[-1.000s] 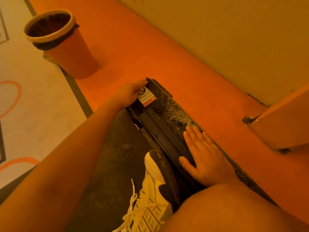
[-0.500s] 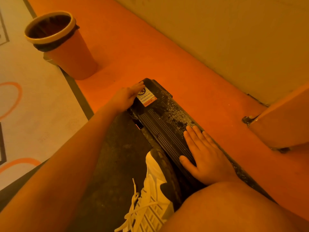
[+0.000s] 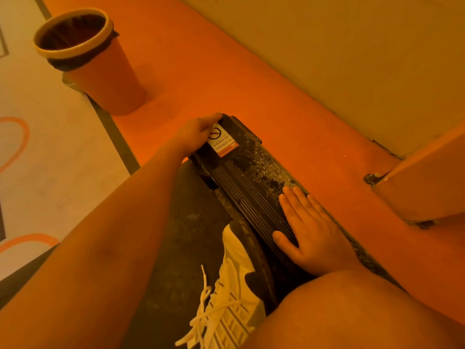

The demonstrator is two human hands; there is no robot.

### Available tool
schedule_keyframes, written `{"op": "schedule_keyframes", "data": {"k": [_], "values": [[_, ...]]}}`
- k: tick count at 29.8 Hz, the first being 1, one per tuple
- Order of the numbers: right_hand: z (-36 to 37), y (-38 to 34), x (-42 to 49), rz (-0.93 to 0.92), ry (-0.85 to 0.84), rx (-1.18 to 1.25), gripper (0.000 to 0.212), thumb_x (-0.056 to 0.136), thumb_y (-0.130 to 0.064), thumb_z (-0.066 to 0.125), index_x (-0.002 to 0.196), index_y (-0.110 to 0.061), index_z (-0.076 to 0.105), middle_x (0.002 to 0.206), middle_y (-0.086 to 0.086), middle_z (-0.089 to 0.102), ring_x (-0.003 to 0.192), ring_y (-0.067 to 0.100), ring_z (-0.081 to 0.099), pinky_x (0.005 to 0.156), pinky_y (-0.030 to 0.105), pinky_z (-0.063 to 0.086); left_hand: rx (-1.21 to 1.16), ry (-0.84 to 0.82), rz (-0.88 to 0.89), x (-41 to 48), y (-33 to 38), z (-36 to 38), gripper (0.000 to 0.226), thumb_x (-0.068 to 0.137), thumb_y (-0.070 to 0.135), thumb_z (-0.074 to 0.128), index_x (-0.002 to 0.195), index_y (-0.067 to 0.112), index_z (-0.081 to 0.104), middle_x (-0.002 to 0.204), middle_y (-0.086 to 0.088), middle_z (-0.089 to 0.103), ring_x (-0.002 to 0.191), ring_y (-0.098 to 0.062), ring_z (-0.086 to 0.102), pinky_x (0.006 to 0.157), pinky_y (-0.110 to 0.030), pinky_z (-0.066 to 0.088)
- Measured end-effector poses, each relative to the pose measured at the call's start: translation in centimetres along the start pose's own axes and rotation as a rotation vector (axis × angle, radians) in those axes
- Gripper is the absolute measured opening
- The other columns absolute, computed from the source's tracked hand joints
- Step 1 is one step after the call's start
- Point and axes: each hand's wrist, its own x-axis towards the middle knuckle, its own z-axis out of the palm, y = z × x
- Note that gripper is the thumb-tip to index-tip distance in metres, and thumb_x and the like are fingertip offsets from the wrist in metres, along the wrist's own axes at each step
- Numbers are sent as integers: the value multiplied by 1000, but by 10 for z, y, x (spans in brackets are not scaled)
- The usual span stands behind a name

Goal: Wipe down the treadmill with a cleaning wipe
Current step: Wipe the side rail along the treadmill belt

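The treadmill's black ribbed side rail (image 3: 241,195) runs diagonally through the middle of the view and is speckled with pale dust. Its end cap (image 3: 241,137) carries a white warning sticker (image 3: 222,142). My left hand (image 3: 198,132) presses on the cap's far left corner beside the sticker, fingers stretched along the edge. Whatever lies under the palm is hidden, and no wipe shows. My right hand (image 3: 309,227) lies flat on the rail with its fingers straight. The dark belt (image 3: 191,222) lies left of the rail.
An orange bin (image 3: 100,69) with a dark liner stands on the orange floor (image 3: 201,71) at the upper left. My white laced shoe (image 3: 231,298) rests on the belt beside my bare knee (image 3: 352,313). A wall (image 3: 352,59) and a boxy orange base (image 3: 427,182) close off the right.
My left hand has slid off the warning sticker toward the cap's far left corner. My right hand has stayed flat on the rail.
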Motion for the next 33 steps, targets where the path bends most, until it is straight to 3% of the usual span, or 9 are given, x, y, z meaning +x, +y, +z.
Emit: {"op": "schedule_keyframes", "data": {"k": [3,7,10,12,15,18,21,24,33], "values": [[0,0,0,-4,8,12,74,101,-55,33,155,-4,33,164,14,25,153,27,19,122,44,13,-44,-8,-21,-20,-15,-3,43,108,21,39,150,27,44,151,-2,48,128,-24,53,101,-36,49],[0,0,0,1,-2,1,75,101,-55,33,155,-4,32,164,14,24,153,26,18,122,42,12,51,34,45,-40,-16,2,44,108,21,39,152,25,39,160,6,34,111,-18,59,75,-16,48],[1,1,1,-4,-3,-1,75,101,-56,32,155,-4,32,164,14,24,153,27,18,121,44,13,177,-23,83,-25,-3,1,47,108,18,37,155,21,34,164,4,25,126,-27,55,96,-33,50],[1,1,0,-2,-2,3,75,101,-56,32,155,-4,32,164,14,25,153,27,18,122,43,13,244,-61,123,-10,10,4,50,107,15,37,156,22,31,165,5,20,133,-29,49,109,-45,43],[1,1,0,-5,11,5,75,101,-56,33,155,-4,33,164,14,26,153,27,19,122,44,14,235,-58,142,5,21,8,51,106,13,37,156,23,30,165,6,20,139,-28,44,115,-54,35],[1,1,0,-7,24,20,75,100,-55,33,154,-4,34,163,15,27,153,27,20,122,45,15,234,-88,181,2,14,5,51,105,9,38,155,20,34,165,6,21,148,-22,30,119,-51,29],[1,0,0,-13,24,5,75,101,-55,32,154,-3,35,163,15,27,153,28,20,121,46,16,233,-68,213,-16,-4,3,49,105,8,40,153,20,37,164,6,24,148,-21,30,117,-48,34],[1,-1,0,-13,23,22,74,101,-55,31,154,-3,33,163,16,27,153,29,21,121,47,18,258,-56,222,-27,-14,5,49,107,13,38,154,23,35,164,5,24,151,-19,23,120,-49,28],[2,1,0,-11,17,8,74,101,-55,33,155,-4,32,164,14,25,153,27,19,122,45,15,288,-97,292,15,30,17,54,104,2,38,156,15,32,164,-2,24,152,-18,21,121,-39,20]]}}
